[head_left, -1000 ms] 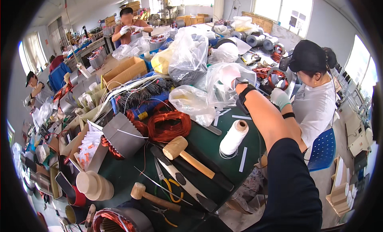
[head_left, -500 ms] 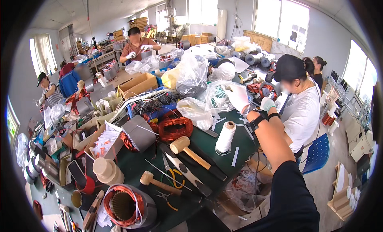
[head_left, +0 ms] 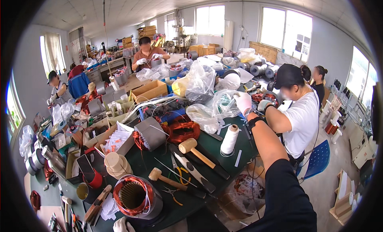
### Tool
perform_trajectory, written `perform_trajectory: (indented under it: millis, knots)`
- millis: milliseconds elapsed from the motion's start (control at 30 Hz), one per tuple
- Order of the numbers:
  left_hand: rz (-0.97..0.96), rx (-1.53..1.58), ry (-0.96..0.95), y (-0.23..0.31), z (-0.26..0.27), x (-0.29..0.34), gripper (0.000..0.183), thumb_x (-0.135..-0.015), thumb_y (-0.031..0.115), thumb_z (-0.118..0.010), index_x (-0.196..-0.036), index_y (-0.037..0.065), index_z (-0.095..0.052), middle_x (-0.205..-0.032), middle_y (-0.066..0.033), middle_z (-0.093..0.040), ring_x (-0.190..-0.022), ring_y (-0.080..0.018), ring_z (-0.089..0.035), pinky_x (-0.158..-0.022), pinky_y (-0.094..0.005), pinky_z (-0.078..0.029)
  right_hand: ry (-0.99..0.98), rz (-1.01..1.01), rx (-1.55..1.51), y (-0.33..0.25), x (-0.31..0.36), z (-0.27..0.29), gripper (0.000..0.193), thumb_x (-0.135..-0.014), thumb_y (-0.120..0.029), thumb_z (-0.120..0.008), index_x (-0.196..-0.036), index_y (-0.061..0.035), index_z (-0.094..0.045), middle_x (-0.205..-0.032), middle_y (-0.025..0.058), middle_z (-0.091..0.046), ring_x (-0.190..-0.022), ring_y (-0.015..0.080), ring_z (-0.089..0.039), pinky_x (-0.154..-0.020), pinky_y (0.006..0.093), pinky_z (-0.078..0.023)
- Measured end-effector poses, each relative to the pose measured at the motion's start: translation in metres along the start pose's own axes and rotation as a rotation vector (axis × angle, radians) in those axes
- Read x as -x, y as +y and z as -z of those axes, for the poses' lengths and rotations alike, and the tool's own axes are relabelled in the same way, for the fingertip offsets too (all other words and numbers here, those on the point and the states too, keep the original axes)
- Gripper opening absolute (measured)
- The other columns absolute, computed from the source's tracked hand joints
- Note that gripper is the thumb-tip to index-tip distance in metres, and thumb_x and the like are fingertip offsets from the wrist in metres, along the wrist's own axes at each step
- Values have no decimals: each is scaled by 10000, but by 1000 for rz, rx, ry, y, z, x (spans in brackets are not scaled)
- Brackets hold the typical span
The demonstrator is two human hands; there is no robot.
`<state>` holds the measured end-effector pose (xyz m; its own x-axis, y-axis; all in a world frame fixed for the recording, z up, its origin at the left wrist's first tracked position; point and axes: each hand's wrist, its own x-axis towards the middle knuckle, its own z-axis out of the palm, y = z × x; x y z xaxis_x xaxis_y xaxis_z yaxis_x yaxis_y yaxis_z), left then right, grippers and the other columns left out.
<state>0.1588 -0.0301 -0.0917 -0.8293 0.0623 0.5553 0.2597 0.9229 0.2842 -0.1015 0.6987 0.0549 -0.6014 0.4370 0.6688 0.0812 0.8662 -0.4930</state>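
My right hand, in a white glove with a dark watch on the wrist, stretches far across the table. It is at the edge of a clear plastic bag; its fingertips blend into the bag, so their grip is unclear. At the bottom edge, my left hand, also white-gloved, shows only partly. It sits just below a grey motor stator wound with red-brown copper wire, which stands upright on the green tabletop. A white thread spool stands below my right forearm.
Two wooden mallets, yellow-handled scissors and small pliers lie mid-table. Copper coils and another stator are behind. A co-worker in white sits close at right, beside a blue chair.
My left hand has come into view at the bottom edge. The view has shifted, so the table things appear lower and further right. My right arm is still outstretched by the plastic bag.
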Motion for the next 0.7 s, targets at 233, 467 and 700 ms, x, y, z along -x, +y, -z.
perform_trajectory:
  millis: [233,467,700]
  knots:
    - [5,-18,-16,3,0,-5,236,-938,66,-681,-1157,1,-737,-1089,-175,-744,-1031,-374,-688,-962,-468,-525,-58,-207,-184,20,-12,-30,334,-894,-383,-789,-927,-50,-796,-812,165,-756,-683,282,-749,-671,401,-560]
    - [14,-43,-26,4,-2,-7,238,-939,79,-689,-1160,12,-744,-1091,-174,-745,-1028,-367,-693,-957,-467,-529,-62,-125,-14,44,-19,-35,176,-838,-180,-659,-882,-45,-762,-858,220,-726,-865,410,-714,-764,473,-548]
    - [14,13,-8,0,0,-2,238,-943,72,-685,-1162,-7,-731,-1094,-195,-738,-1037,-386,-685,-970,-471,-523,-114,-188,-364,-20,6,38,159,-928,-87,-636,-1010,1,-739,-804,129,-745,-661,178,-752,-593,311,-562]
